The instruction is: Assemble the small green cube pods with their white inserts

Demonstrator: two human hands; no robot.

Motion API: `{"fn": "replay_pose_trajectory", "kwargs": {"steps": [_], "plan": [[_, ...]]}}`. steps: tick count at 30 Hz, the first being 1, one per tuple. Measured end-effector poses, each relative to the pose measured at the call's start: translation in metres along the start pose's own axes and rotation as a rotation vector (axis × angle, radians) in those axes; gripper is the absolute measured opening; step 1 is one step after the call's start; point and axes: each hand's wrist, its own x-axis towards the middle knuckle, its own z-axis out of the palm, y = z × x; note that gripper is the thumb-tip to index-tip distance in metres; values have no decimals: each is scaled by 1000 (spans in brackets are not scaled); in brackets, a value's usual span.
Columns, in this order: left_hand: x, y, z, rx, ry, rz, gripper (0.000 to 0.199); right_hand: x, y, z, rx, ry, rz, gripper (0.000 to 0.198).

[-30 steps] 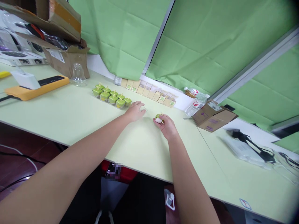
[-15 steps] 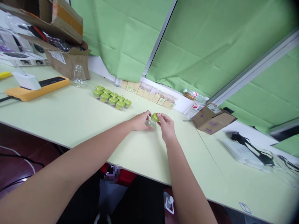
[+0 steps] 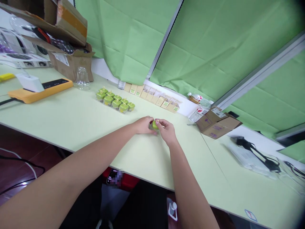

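My left hand [image 3: 143, 124] is closed round a small clear jar [image 3: 151, 127], mostly hidden by the fingers. With thumb and fingertips, my right hand [image 3: 166, 129] grips a green lid [image 3: 154, 125] that has a pale loop on top. The lid sits at the mouth of the jar; whether it is fully seated I cannot tell. To the left, several clear jars with green lids [image 3: 116, 103] stand grouped in rows on the pale table [image 3: 95, 127].
Small tan boxes [image 3: 150, 94] line the wall side. At left are an orange power strip [image 3: 43, 90], a clear glass vessel [image 3: 82, 79] and large cardboard boxes [image 3: 69, 62]. Plastic bottles [image 3: 199, 113], a cardboard box [image 3: 215, 122] and black cables [image 3: 259, 152] lie right.
My right hand has brought the green lid down and left, from above the jar onto its mouth. My left hand stays round the jar.
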Motion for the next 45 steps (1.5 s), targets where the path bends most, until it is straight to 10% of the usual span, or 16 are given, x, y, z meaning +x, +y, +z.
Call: {"fn": "replay_pose_trajectory", "kwargs": {"steps": [23, 36, 45], "plan": [[-6, 5, -1, -82, 3, -29, 60, 3, 15, -6, -36, -82, 90, 36], [-9, 5, -1, -65, -6, -62, 51, 18, 59, -83, -690, 740, 121, 42], [-7, 4, 1, 6, 3, -31, 42, 18, 71, -68, -961, 492, 65, 30]]}}
